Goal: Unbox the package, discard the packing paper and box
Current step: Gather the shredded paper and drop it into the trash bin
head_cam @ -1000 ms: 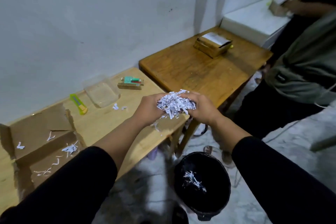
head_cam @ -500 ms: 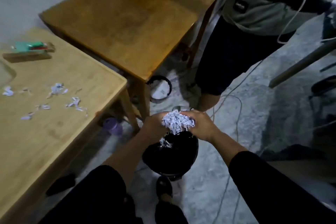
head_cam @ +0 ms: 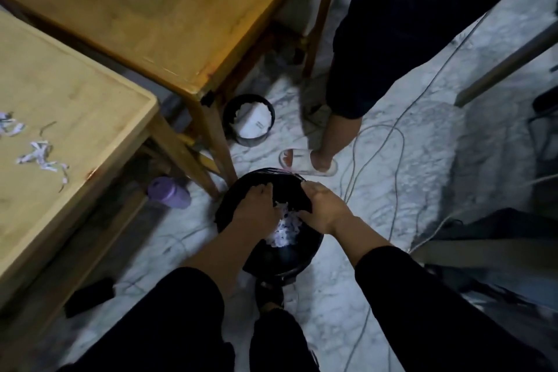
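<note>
**Both hands down in the black bin with the shredded paper**

Much is hidden from us. Our left hand (head_cam: 256, 208) and right hand (head_cam: 324, 211) reach into the bin (head_cam: 283, 260), fingertips lost in its dark lining, so we cannot tell whether they are clenched on the paper (head_cam: 285, 229) or have let it go; the white shreds show only in the gap between the palms, inside the bin. The box is out of view. The bin's far rim blends into shadow, and a dark shoe (head_cam: 268, 293) just below it is barely readable. A second person (head_cam: 392, 39) is cut off above the thighs; we see one bare leg and one white slipper (head_cam: 308, 161), close beside the bin's far edge.

Counted: two bins, ours and a smaller one (head_cam: 249, 119) under the far table holding something white we cannot identify; two wooden worktops, the pale near one (head_cam: 75, 93) and the darker one (head_cam: 151, 9) behind it, both cropped by the frame; one purple bottle (head_cam: 169, 196) lying on the floor under the near worktop; one flat black object (head_cam: 89, 296) by its leg; a few loose scraps (head_cam: 40, 157) on the near worktop.

The floor (head_cam: 422, 160) is pale marbled stone, dimly lit, crossed by several thin cables (head_cam: 377, 145).
</note>
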{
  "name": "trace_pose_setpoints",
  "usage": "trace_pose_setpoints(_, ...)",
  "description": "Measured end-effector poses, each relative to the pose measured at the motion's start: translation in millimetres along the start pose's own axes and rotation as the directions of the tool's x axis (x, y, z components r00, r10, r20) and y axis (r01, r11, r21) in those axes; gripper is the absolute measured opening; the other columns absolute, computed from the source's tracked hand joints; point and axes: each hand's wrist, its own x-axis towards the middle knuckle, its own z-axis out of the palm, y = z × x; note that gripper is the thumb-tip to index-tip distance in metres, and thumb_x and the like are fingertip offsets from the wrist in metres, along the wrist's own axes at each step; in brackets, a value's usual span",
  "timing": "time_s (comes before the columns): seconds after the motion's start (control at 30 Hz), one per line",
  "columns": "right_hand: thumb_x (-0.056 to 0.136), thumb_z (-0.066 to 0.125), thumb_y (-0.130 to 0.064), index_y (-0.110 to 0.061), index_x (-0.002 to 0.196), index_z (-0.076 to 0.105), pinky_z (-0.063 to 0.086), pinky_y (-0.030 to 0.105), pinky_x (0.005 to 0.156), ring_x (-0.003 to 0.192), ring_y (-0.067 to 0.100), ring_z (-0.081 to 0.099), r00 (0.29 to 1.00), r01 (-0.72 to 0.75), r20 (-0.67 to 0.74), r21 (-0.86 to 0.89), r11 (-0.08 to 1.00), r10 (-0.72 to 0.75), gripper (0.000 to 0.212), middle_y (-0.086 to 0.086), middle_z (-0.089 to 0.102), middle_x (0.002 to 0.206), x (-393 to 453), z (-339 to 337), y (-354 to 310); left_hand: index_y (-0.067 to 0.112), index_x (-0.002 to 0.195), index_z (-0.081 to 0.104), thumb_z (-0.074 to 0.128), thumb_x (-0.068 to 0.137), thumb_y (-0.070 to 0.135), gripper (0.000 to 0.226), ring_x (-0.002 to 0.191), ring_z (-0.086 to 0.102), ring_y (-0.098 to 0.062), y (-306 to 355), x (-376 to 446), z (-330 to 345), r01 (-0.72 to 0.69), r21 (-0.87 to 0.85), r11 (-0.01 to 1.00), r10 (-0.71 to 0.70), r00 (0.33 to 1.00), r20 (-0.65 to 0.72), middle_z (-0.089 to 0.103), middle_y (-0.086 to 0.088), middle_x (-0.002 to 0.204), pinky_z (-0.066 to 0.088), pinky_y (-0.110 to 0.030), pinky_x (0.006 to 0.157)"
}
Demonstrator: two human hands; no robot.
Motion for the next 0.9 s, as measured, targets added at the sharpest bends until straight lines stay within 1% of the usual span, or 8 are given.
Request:
trace_pose_setpoints(0.1, 0.087, 0.058, -0.029, -0.012, 0.145, 0.025, 0.032, 0.032, 0.108, 0.135, 0.028, 0.035, 0.999, 0.01, -0.042, -0.03, 1.0, -0.012, 0.069, 0.012, 0.03, 0.149, -9, -19, -15, 0.003, 0.142, 0.024, 0.047, 0.094, 0.037, 0.064, 0.133, 0.035, -0.029, 9, -8, -21, 0.0, 0.112, 0.994, 0.008, 0.998, -0.064, 0.034, -0.017, 0.145, 0.036, -0.036, 0.107)
trace_pose_setpoints(0.27, 0.094, 0.047, -0.034, -0.007, 0.147, 0.017, 0.024, 0.032, 0.113, 0.143, 0.026, 0.02, 0.993, 0.042, -0.105, -0.128, 0.991, -0.055, 0.066, 0.011, 0.019, 0.156, -31, -67, -42, 0.004, 0.129, 0.039, 0.051, 0.091, 0.037, 0.051, 0.119, 0.047, -0.03, 26, -36, -72, 0.0, 0.217, 0.976, 0.042, 0.981, -0.19, 0.047, -0.015, 0.129, 0.045, -0.037, 0.091)
trace_pose_setpoints(0.4, 0.097, 0.038, -0.035, -0.006, 0.147, 0.014, 0.017, 0.031, 0.115, 0.145, 0.025, 0.013, 0.973, 0.083, -0.194, -0.224, 0.971, -0.128, 0.063, 0.012, 0.016, 0.156, -56, -114, -73, 0.001, 0.087, 0.063, 0.083, 0.062, 0.03, 0.043, 0.079, 0.057, -0.036, 24, -53, -114, -0.064, 0.43, 0.901, 0.191, 0.946, -0.261, 0.061, -0.017, 0.081, 0.049, -0.035, 0.063)
trace_pose_setpoints(0.43, 0.098, 0.038, -0.035, -0.006, 0.147, 0.014, 0.017, 0.031, 0.115, 0.145, 0.024, 0.012, 0.964, 0.094, -0.22, -0.236, 0.967, -0.148, 0.062, 0.011, 0.017, 0.156, -62, -126, -82, 0.0, 0.093, 0.061, 0.078, 0.069, 0.029, 0.041, 0.085, 0.055, -0.037, 26, -61, -129, -0.061, 0.426, 0.903, 0.185, 0.949, -0.256, 0.06, -0.019, 0.087, 0.048, -0.038, 0.068)
trace_pose_setpoints(0.47, 0.098, 0.038, -0.034, -0.005, 0.146, 0.014, 0.016, 0.031, 0.115, 0.145, 0.023, 0.011, 0.956, 0.105, -0.242, -0.247, 0.963, -0.166, 0.062, 0.01, 0.017, 0.156, -67, -138, -91, 0.0, 0.11, 0.055, 0.067, 0.081, 0.032, 0.045, 0.102, 0.051, -0.036, 31, -71, -146, -0.06, 0.379, 0.923, 0.178, 0.942, -0.285, 0.058, -0.019, 0.105, 0.046, -0.041, 0.081)
trace_pose_setpoints(0.53, 0.098, 0.038, -0.035, -0.004, 0.146, 0.014, 0.015, 0.031, 0.116, 0.146, 0.023, 0.01, 0.938, 0.123, -0.283, -0.271, 0.955, -0.201, 0.062, 0.01, 0.018, 0.156, -75, -162, -111, 0.001, 0.136, 0.032, 0.045, 0.094, 0.036, 0.056, 0.126, 0.038, -0.031, 39, -91, -181, 0.005, 0.342, 0.94, 0.141, 0.905, -0.401, 0.045, -0.016, 0.133, 0.035, -0.036, 0.103)
trace_pose_setpoints(0.7, 0.098, 0.036, -0.036, -0.005, 0.147, 0.015, 0.019, 0.034, 0.117, 0.146, 0.022, 0.009, 0.896, 0.183, -0.344, -0.293, 0.938, -0.282, 0.062, 0.01, 0.016, 0.157, -98, -217, -168, 0.002, 0.131, 0.037, 0.044, 0.093, 0.037, 0.052, 0.123, 0.04, -0.029, 37, -131, -248, 0.084, 0.303, 0.949, 0.117, 0.801, -0.587, 0.046, -0.016, 0.13, 0.034, -0.034, 0.102)
trace_pose_setpoints(0.9, 0.099, 0.034, -0.036, -0.006, 0.148, 0.011, 0.018, 0.033, 0.116, 0.146, 0.021, 0.01, 0.837, 0.26, -0.368, -0.382, 0.887, -0.405, 0.062, 0.009, 0.014, 0.157, -117, -254, -243, 0.0, 0.136, 0.033, 0.043, 0.092, 0.042, 0.061, 0.133, 0.033, -0.031, 9, -184, -302, 0.268, 0.309, 0.913, 0.08, 0.624, -0.777, 0.044, -0.018, 0.136, 0.026, -0.036, 0.112)
